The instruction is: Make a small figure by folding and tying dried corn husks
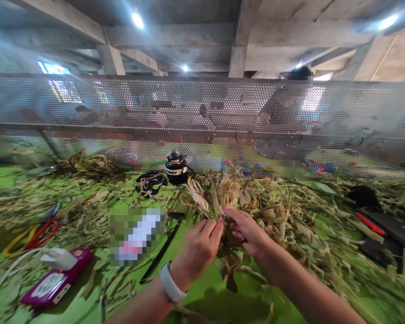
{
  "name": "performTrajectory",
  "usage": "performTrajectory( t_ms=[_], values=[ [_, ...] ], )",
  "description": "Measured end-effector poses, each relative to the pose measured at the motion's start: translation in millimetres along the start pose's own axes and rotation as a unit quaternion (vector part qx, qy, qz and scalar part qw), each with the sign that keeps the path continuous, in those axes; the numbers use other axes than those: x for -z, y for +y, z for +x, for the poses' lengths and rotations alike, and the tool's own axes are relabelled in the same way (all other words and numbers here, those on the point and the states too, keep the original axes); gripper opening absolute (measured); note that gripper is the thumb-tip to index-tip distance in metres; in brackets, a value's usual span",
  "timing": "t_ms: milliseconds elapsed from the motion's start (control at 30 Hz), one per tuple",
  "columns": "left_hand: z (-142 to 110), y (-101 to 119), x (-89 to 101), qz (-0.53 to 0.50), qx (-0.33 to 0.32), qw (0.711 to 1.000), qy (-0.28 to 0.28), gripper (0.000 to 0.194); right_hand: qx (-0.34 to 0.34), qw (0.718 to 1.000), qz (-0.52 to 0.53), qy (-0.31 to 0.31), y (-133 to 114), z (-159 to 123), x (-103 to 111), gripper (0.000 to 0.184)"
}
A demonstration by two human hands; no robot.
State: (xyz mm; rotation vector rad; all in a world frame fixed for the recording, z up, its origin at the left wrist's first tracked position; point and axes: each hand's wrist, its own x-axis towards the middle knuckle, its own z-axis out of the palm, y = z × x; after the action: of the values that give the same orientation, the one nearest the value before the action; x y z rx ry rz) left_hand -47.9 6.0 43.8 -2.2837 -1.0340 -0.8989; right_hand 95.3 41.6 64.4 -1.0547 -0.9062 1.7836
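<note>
Both of my hands meet at the middle of the view, over a green table [207, 306]. My left hand [199, 245], with a pale band on its wrist, is closed in a pinch. Close beside it, my right hand [248, 231] is also pinched, a ring on one finger. Between the fingertips a dried corn husk [215, 195] stands up, pale and papery. Its lower end is hidden by the fingers. More dried husks [276, 202] lie in a loose heap behind and to the right.
A black jar [176, 168] stands before a perforated metal screen [195, 103]. Leftward lie a purple power strip [59, 279], scissors [43, 236] with red and yellow handles, a blurred-out phone-like object [138, 236] and a black stick [162, 249]. Dark items [384, 225] lie right. A person [283, 105] is behind the screen.
</note>
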Motion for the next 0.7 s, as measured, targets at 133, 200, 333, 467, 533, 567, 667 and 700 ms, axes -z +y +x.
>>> performTrajectory(
  t_ms=[133, 200, 333, 467, 533, 567, 667, 700],
  values=[
    [3, -1, 1.6, -0.061, 0.036, 0.997, -0.011, 0.022, -0.012, 1.0, 0.009, -0.016, -1, -1, 0, 0.047],
    [4, 0, 2.0, -0.092, 0.057, 0.994, -0.021, 0.02, -0.005, 1.0, 0.007, -0.023, -2, -1, 0, 0.048],
    [6, 0, 1.6, -0.14, 0.09, 0.986, -0.016, 0.018, 0.003, 1.0, -0.002, -0.028, -2, -1, 0, 0.048],
    [8, 1, 2.5, -0.165, 0.137, 0.976, -0.038, 0.017, 0.014, 0.999, -0.018, -0.025, -1, 0, 0, 0.051],
    [9, 0, 3.9, -0.172, 0.141, 0.973, -0.054, 0.02, 0.022, 0.999, -0.032, -0.02, -1, 0, 0, 0.05],
    [9, 0, 4.7, -0.178, 0.139, 0.972, -0.061, 0.021, 0.026, 0.999, -0.04, -0.016, -1, 0, 0, 0.049],
    [11, -1, 6.6, -0.194, 0.139, 0.968, -0.075, 0.022, 0.025, 0.998, -0.06, -0.012, -1, -1, 0, 0.048],
    [12, -2, 6.8, -0.193, 0.139, 0.968, -0.078, 0.021, 0.02, 0.997, -0.068, -0.014, -1, -1, 0, 0.049]
  ],
)
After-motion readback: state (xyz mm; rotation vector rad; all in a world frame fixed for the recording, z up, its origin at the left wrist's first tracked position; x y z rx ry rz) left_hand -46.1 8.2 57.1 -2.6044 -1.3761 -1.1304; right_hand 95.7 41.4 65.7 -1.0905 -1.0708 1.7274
